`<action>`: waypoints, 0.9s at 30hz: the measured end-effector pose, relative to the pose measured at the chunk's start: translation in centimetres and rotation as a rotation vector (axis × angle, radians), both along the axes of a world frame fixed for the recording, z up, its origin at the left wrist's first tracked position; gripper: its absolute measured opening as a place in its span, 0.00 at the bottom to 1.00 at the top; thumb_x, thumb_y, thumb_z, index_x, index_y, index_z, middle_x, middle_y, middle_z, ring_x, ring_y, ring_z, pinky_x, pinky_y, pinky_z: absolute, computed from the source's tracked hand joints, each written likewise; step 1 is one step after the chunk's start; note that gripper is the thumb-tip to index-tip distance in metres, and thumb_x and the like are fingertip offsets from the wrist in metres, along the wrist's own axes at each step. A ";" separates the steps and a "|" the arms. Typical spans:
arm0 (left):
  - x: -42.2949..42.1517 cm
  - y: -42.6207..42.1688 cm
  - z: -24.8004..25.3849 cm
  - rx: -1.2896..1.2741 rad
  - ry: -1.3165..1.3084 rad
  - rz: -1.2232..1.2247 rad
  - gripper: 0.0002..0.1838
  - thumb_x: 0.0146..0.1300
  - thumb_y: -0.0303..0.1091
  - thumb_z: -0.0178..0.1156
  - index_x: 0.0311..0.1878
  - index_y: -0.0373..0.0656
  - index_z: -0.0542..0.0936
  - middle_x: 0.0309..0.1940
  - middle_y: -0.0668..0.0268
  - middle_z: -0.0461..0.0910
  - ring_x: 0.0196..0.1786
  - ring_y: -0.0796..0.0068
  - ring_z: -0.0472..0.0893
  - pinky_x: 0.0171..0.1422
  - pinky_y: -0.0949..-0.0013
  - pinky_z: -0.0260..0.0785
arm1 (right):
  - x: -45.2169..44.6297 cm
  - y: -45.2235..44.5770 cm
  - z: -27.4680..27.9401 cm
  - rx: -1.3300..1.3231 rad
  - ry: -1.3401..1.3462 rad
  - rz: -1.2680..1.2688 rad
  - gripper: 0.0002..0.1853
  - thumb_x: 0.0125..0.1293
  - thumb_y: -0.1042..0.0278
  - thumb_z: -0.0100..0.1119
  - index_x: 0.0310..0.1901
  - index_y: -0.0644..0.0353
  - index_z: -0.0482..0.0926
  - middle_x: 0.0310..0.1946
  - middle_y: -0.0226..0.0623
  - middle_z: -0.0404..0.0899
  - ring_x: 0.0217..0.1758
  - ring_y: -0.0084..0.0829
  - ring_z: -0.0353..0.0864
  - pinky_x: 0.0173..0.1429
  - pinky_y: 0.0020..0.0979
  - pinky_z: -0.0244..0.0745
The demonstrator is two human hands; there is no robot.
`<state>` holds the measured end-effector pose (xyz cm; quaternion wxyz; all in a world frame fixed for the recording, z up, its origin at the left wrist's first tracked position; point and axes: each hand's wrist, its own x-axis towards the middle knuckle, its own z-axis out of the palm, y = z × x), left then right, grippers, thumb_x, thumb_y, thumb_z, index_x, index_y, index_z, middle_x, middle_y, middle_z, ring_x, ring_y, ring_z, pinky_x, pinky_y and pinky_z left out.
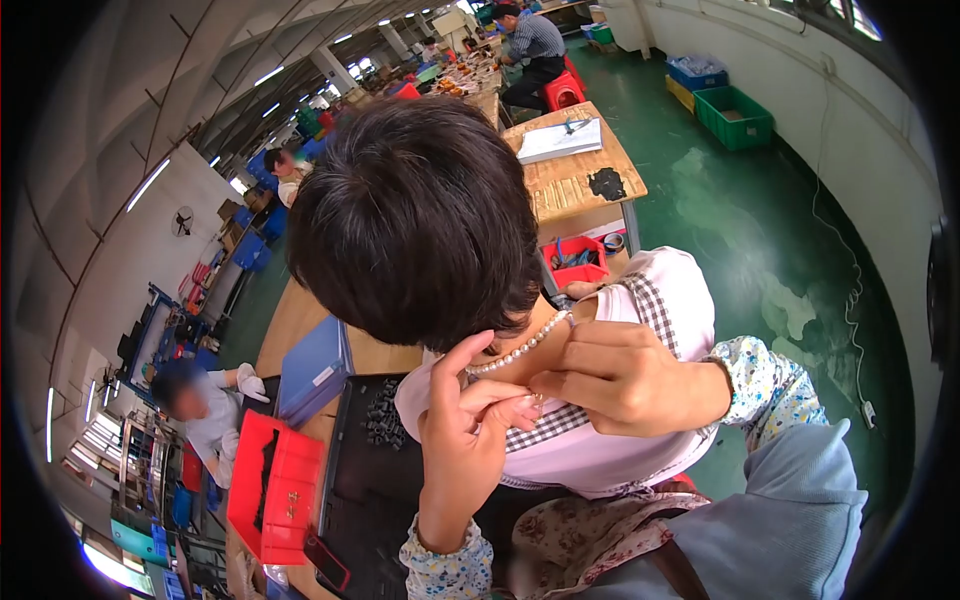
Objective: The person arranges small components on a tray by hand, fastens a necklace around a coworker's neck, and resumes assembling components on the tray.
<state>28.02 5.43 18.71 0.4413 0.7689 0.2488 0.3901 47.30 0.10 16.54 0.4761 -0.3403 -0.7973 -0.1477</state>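
Note:
A pearl necklace (522, 352) lies around the neck of a seated person whose back is toward me, with short dark hair (420, 220). My left hand (468, 425) is behind the neck, its thumb and forefinger pinched together. My right hand (635, 385) comes in from the right with its fingers curled and tips pressed together, almost touching the left fingertips. A tiny gold-coloured piece (540, 402) shows between the two hands, seemingly at the necklace's end. The exact grip of each hand is partly hidden by the fingers. Below is a checked collar (548, 430).
On the table to the left are a black tray (350, 500) with small dark pieces, a red bin (300, 470) with gold-coloured bits, and a blue folder (315, 370). A co-worker in white gloves (250, 382) sits beyond. A wooden table (625, 165) stands ahead.

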 end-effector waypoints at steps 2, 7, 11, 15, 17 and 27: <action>0.0 0.1 -0.1 0.010 0.013 0.001 0.27 0.65 0.18 0.59 0.66 0.35 0.63 0.31 0.62 0.86 0.31 0.77 0.84 0.40 0.76 0.76 | -0.1 0.1 -0.1 0.007 0.005 -0.003 0.13 0.42 0.75 0.61 0.34 0.67 0.80 0.31 0.39 0.76 0.35 0.40 0.77 0.40 0.37 0.75; -0.1 0.0 -0.1 0.016 0.041 0.007 0.26 0.66 0.18 0.59 0.66 0.35 0.63 0.32 0.62 0.86 0.32 0.76 0.85 0.41 0.76 0.77 | -0.2 0.3 -0.3 0.040 0.026 -0.036 0.12 0.41 0.75 0.62 0.32 0.67 0.79 0.31 0.39 0.76 0.35 0.41 0.78 0.39 0.37 0.76; -0.2 0.0 -0.1 0.017 0.025 0.000 0.26 0.66 0.19 0.59 0.65 0.35 0.63 0.33 0.61 0.86 0.33 0.76 0.85 0.41 0.75 0.77 | -0.1 0.6 -0.3 0.071 0.060 -0.012 0.19 0.36 0.81 0.61 0.36 0.70 0.84 0.30 0.40 0.79 0.29 0.37 0.77 0.31 0.36 0.74; -0.3 0.2 -0.2 0.006 0.006 -0.025 0.26 0.67 0.20 0.58 0.65 0.34 0.62 0.33 0.59 0.86 0.34 0.75 0.85 0.42 0.74 0.78 | 0.0 0.3 -0.2 0.010 0.059 0.002 0.16 0.37 0.80 0.61 0.35 0.67 0.82 0.29 0.38 0.76 0.31 0.39 0.77 0.34 0.36 0.74; -0.2 0.1 -0.1 -0.002 -0.001 -0.022 0.26 0.67 0.19 0.58 0.66 0.34 0.61 0.33 0.58 0.86 0.34 0.74 0.85 0.42 0.74 0.78 | 0.0 0.2 -0.2 -0.023 0.066 0.009 0.13 0.39 0.78 0.61 0.33 0.66 0.81 0.29 0.37 0.75 0.34 0.40 0.77 0.37 0.37 0.75; -0.2 0.2 -0.4 -0.032 -0.047 -0.043 0.27 0.67 0.17 0.57 0.66 0.31 0.59 0.32 0.55 0.84 0.34 0.71 0.85 0.43 0.72 0.79 | -0.1 0.4 -0.4 0.048 0.044 0.013 0.20 0.36 0.78 0.61 0.38 0.67 0.83 0.25 0.35 0.71 0.27 0.36 0.73 0.30 0.34 0.70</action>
